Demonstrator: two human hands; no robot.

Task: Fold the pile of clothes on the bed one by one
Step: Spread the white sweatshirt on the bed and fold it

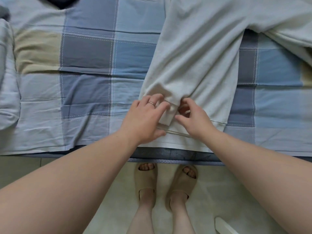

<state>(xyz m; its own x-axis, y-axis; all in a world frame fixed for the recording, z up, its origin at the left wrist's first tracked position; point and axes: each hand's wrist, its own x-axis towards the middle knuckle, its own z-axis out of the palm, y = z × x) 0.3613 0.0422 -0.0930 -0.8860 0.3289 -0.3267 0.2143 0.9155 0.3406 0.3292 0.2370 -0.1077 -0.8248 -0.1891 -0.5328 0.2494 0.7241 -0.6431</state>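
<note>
At near edge of blue checked bed (87, 65): left hand (145, 119) flat on ribbed cuff (167, 115) of cream soft-knit sweatshirt (199, 56); right hand (195, 119) curled beside it, grip unclear. Limp, light; probably best pinched at cuff.

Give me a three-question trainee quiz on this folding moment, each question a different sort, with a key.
1. True or false: the left hand and right hand are both at the cuff of the sleeve folded over the cream sweatshirt.
2. Multiple choice: the ring sits on A) the left hand, B) the right hand, C) neither.
3. Fill in: the sweatshirt's other sleeve stretches towards the person's ____ side.
Key: 1 true; 2 A; 3 right.
</note>
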